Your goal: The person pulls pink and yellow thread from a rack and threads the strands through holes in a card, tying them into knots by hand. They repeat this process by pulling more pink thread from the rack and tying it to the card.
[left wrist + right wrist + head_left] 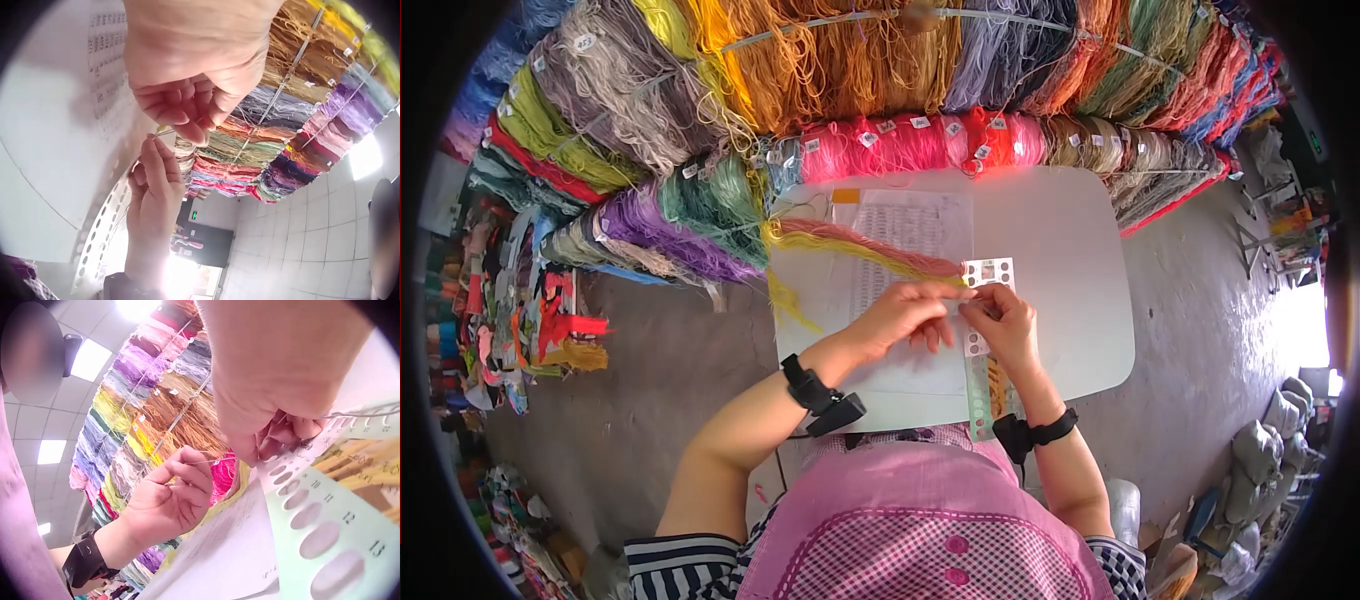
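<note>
In the head view my left hand [907,316] and right hand [1008,325] meet over a long card with numbered holes [980,400]. A fine thread [222,460] runs from the pinched thumb and forefinger of the left hand, as the right wrist view shows. The right hand's thumb and fingertips pinch a thread close over the card's edge; a grey strand [362,414] trails out beside that hand. Bundles of pink thread [880,246] and yellow thread [840,252] stretch from the left toward the card's upper end. The exact pinch points are partly hidden by the fingers.
A printed sheet [915,225] lies under the threads on the white table [1060,230]. Rows of coloured thread skeins [830,65] hang beyond the table's far edge and along its left. Grey bundles [1265,450] stand on the floor at the right.
</note>
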A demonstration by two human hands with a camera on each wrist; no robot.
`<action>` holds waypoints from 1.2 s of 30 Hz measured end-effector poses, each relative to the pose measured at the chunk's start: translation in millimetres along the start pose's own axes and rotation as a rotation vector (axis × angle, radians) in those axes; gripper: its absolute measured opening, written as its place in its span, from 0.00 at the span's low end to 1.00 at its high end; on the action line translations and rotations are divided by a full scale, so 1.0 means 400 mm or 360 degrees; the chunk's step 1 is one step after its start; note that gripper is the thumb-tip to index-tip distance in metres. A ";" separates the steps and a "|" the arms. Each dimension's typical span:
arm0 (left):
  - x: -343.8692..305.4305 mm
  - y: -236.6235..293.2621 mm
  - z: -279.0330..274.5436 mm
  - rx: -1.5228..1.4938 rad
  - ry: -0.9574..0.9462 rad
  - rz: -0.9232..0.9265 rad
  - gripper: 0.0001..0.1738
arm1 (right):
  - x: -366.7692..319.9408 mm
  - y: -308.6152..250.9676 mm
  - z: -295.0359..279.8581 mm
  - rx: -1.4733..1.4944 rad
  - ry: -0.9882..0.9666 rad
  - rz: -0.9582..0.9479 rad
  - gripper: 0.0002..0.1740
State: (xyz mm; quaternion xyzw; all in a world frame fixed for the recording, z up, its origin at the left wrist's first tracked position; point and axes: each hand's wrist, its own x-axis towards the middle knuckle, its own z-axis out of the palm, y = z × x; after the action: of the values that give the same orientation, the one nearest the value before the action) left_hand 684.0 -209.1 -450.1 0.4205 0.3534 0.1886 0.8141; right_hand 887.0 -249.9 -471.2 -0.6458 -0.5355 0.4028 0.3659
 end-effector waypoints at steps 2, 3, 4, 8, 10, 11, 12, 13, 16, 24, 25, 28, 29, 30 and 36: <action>0.027 -0.018 0.040 0.0223 0.0045 0.0084 0.28 | 0.010 0.001 -0.008 0.0071 -0.0078 0.0060 0.17; 0.038 -0.024 0.061 0.0446 0.0069 0.0160 0.31 | 0.014 -0.001 -0.014 0.0084 -0.0092 0.0058 0.17; 0.050 -0.025 0.072 0.0621 0.0132 0.0177 0.36 | 0.016 -0.002 -0.021 0.0049 -0.0065 0.0067 0.20; 0.076 -0.033 0.095 0.0709 0.0217 0.0251 0.34 | 0.012 -0.009 -0.024 0.0181 -0.0016 0.0082 0.31; 0.092 -0.064 0.090 0.0961 0.0390 0.0466 0.24 | 0.009 -0.004 -0.028 0.0272 0.0022 0.0054 0.32; 0.102 -0.076 0.084 0.0969 0.0391 0.0465 0.24 | 0.010 0.009 -0.030 0.0263 -0.0032 0.0016 0.33; 0.106 -0.077 0.084 0.1228 0.0535 0.0517 0.17 | 0.009 0.021 -0.032 0.0251 -0.0088 -0.0019 0.33; 0.110 -0.079 0.084 0.1485 0.0681 0.0568 0.11 | 0.011 0.030 -0.034 0.0255 -0.0089 -0.0020 0.33; 0.089 -0.072 0.085 0.1016 0.0793 0.0750 0.08 | 0.020 0.019 -0.049 -0.0018 -0.0255 -0.0089 0.31; -0.212 0.053 -0.194 -0.0345 0.1111 0.0479 0.13 | 0.013 0.006 -0.046 -0.0342 -0.0213 -0.0141 0.27; -0.252 0.067 -0.227 -0.0426 0.1082 0.0532 0.15 | 0.015 0.006 -0.043 -0.0411 -0.0226 -0.0139 0.27; -0.348 0.103 -0.318 -0.0597 0.1077 0.0632 0.18 | 0.013 0.009 -0.035 -0.0510 -0.0130 -0.0195 0.28; -0.376 0.114 -0.335 -0.0596 0.1047 0.0676 0.18 | 0.016 0.015 -0.026 -0.0561 -0.0105 -0.0207 0.28; -0.398 0.111 -0.363 -0.0583 0.1093 0.0714 0.18 | 0.023 0.035 -0.020 -0.0606 -0.0069 -0.0259 0.29; -0.436 0.144 -0.534 0.1513 0.1871 0.0411 0.14 | 0.034 0.000 -0.034 -0.0824 -0.0089 -0.0216 0.31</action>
State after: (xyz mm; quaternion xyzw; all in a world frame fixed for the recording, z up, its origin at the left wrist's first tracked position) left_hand 408.1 -163.6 -415.0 0.5937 0.7195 0.3026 0.1954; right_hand 900.8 -236.9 -467.5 -0.6692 -0.6726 0.2447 0.1996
